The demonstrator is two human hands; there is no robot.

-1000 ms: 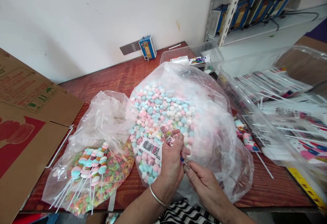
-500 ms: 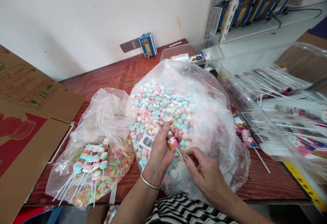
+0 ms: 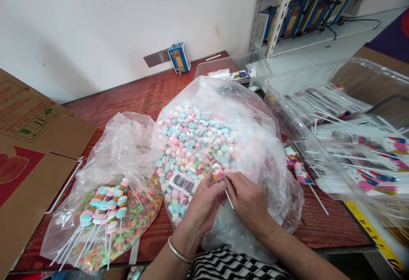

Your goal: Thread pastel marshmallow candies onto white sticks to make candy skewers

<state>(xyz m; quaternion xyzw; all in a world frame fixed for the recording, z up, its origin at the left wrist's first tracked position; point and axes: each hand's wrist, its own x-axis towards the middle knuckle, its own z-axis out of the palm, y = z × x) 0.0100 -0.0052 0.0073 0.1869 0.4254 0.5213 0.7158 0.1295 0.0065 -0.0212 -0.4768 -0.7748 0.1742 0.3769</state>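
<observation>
My left hand and my right hand meet over the big bag, fingers closed around a small printed wrapper with a white stick. The wrapper's pink and yellow end pokes up between them; its lower part is hidden by my fingers. Beside my left hand shows a white printed label; whether that hand holds it I cannot tell. Beneath is a clear plastic bag of pink, blue and white marshmallows. Left of it, several marshmallow skewers lie on a bag of colourful ring-shaped pieces.
A clear bin of wrappers and white sticks stands right, with a wrapped stick beside it. Behind are a smaller clear tray and a blue device. A cardboard box borders the left.
My right hand has moved up against my left, now gripping the wrapper. The wrapper stands more upright, and more of the white label shows. The whole view has shifted slightly.
</observation>
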